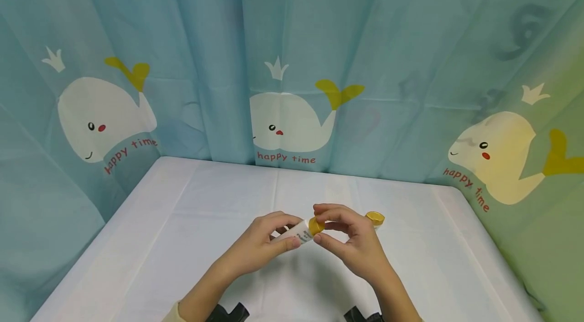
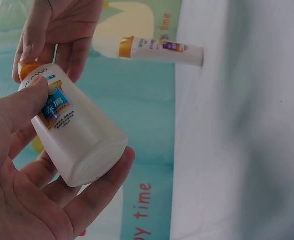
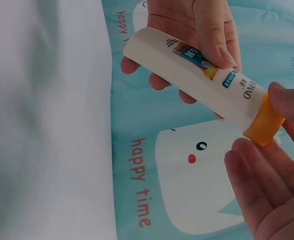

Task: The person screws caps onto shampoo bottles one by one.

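A white shampoo bottle [image 2: 89, 135] with a gold flip cap [image 3: 264, 120] and a blue-and-orange label is held tilted above the table. My left hand [image 1: 260, 241] grips its body, thumb along the label side and fingers beneath and behind. At the cap end, my right hand [image 1: 353, 238] has its thumb on the gold cap and its fingers curved around the far side. The cap looks shut in the right wrist view. Beyond the right hand, a second white bottle [image 2: 154, 51] with a gold cap and purple label stands upright, mostly hidden by that hand in the head view.
A white cloth-covered table [image 1: 219, 195] lies under both hands. Blue-green curtains [image 1: 205, 58] printed with whales hang along its back and sides. Black pieces [image 1: 232, 313] show at the bottom edge of the head view, near the wrists.
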`<state>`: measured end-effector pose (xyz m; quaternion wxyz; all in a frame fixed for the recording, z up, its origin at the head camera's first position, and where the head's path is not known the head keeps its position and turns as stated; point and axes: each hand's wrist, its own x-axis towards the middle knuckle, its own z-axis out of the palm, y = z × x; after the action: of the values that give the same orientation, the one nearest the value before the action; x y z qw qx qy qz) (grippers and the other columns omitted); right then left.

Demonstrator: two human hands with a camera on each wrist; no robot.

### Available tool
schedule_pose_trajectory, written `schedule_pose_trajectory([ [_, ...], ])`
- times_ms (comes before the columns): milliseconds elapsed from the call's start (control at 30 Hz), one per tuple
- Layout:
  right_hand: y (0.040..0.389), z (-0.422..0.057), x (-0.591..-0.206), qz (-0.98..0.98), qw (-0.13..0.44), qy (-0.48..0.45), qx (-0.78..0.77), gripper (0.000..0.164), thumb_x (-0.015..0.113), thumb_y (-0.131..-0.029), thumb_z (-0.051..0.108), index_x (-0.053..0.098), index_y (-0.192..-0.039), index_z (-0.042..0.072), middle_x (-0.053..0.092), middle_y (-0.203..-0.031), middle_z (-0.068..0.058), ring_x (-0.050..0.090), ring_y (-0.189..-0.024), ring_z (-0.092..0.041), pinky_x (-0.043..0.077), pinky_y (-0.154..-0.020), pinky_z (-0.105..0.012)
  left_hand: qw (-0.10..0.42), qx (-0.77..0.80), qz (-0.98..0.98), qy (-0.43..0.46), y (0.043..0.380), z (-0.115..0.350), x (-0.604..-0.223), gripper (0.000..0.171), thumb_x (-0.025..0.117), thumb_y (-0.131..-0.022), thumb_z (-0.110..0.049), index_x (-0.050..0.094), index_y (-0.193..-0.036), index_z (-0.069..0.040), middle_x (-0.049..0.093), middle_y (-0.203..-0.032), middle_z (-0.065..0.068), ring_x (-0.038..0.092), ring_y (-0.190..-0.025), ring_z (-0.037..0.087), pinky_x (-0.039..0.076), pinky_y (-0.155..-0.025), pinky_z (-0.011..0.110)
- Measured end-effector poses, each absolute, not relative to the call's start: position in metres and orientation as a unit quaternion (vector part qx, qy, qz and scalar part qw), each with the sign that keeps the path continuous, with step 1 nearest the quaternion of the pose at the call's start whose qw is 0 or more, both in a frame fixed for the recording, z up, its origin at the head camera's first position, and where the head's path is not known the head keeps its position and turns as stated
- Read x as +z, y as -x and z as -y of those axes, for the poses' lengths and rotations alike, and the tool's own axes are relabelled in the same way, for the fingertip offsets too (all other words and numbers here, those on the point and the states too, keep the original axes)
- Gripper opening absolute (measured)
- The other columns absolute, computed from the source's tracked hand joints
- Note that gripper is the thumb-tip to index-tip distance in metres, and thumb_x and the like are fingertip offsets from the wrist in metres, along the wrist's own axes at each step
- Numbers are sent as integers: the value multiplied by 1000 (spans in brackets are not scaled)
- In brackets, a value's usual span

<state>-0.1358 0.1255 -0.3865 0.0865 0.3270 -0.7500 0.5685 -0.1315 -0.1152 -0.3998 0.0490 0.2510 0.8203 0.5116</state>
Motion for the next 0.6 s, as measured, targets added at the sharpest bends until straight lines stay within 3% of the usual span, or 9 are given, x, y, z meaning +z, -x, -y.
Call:
schedule_pose_trajectory([
  [433,135,-125,-387,773,102,-322,537,26,80,-84,7,68,-106,14,71,-113,-2,68,-97,-15,58,-71,-31,47,512,-816,-263,131,113,-401,26,68,-94,-42,67,-119,-35,65,-110,-17,59,-95,13,55,-72,30],
  [600,136,-124,-387,777,108,-322,530,28,79,-85,7,68,-109,14,72,-106,-1,69,-84,-14,57,-67,-29,42,509,-819,-262,132,115,-402,28,68,-93,-43,67,-120,-35,65,-110,-17,59,-96,12,55,-73,29],
])
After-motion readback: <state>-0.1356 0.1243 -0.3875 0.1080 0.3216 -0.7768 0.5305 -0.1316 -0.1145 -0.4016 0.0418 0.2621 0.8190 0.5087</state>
